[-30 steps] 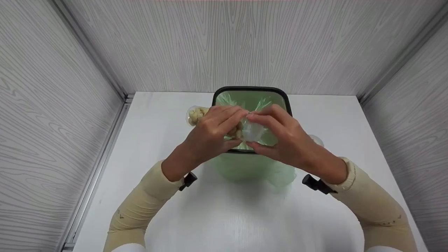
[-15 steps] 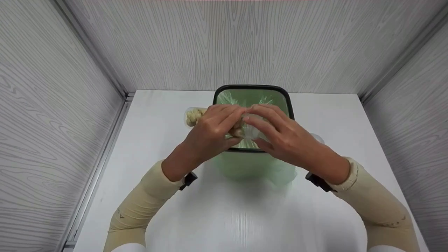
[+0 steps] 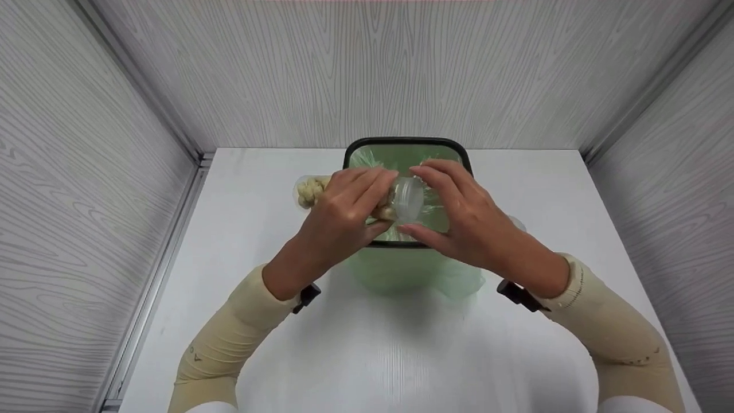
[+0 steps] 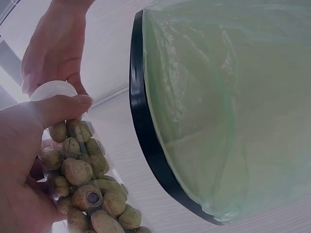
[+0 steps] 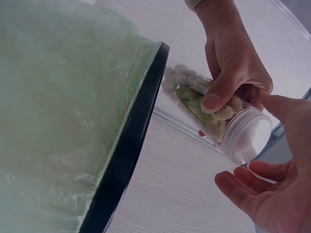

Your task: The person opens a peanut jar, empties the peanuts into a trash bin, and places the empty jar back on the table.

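My left hand (image 3: 350,209) grips a clear plastic jar (image 3: 309,192) by its lidded end, holding it sideways over the bin's opening. Knobbly, pale brown, nut-like pieces (image 4: 77,171) fill the jar. Its translucent white screw lid (image 5: 249,136) sits on the end facing right. Around that lid my right hand (image 3: 473,221) holds its fingers and thumb spread, with a gap to the lid in the head view. The right wrist view shows the right fingers (image 5: 238,189) relaxed just below the lid. The left palm and fingers hide the jar's middle from above.
Beneath the hands stands a bin with a black rim (image 3: 410,140), lined with a pale green plastic bag (image 3: 395,272) that hangs over its outside. A clear round object (image 3: 517,222) lies partly behind the right wrist on the white table (image 3: 258,229). Grey wood-grain panels (image 3: 367,74) enclose the back and sides.
My right fingers were on the lid one second ago; they have moved off it and spread apart, leaving the lid in view. My left hand keeps its grip on the jar, nearly still.
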The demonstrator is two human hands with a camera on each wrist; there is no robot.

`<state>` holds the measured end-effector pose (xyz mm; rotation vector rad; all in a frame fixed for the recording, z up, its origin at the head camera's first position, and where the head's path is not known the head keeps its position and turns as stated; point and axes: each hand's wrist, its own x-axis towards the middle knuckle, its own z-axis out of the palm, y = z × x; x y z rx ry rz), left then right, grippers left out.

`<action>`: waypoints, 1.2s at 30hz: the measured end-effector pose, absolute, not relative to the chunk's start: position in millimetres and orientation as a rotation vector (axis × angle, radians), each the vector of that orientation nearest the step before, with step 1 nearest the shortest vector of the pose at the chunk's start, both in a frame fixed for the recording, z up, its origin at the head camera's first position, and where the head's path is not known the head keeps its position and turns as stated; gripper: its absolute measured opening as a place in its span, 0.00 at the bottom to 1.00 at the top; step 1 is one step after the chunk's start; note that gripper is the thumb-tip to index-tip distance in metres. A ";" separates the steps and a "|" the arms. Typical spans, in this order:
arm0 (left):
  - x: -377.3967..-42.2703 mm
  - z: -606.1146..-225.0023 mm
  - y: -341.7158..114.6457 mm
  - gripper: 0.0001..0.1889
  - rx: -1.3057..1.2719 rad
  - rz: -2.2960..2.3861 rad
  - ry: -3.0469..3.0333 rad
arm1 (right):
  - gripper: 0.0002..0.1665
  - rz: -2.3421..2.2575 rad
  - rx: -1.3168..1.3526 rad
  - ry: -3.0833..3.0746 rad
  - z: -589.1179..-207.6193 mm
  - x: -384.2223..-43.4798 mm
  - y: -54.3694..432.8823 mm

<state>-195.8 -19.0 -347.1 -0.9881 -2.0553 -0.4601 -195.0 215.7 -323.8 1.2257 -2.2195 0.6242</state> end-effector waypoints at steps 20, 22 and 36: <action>-201.3 -347.5 -10.5 0.27 -0.986 -0.449 -2.033 | 0.49 0.625 1.300 -2.203 -320.0 -195.7 225.9; -201.4 -346.7 -10.4 0.26 -0.983 -0.444 -2.032 | 0.49 0.664 1.260 -2.239 -319.4 -195.1 225.5; -200.9 -347.5 -9.2 0.26 -0.971 -0.432 -2.039 | 0.38 0.752 1.172 -2.317 -318.0 -191.5 223.2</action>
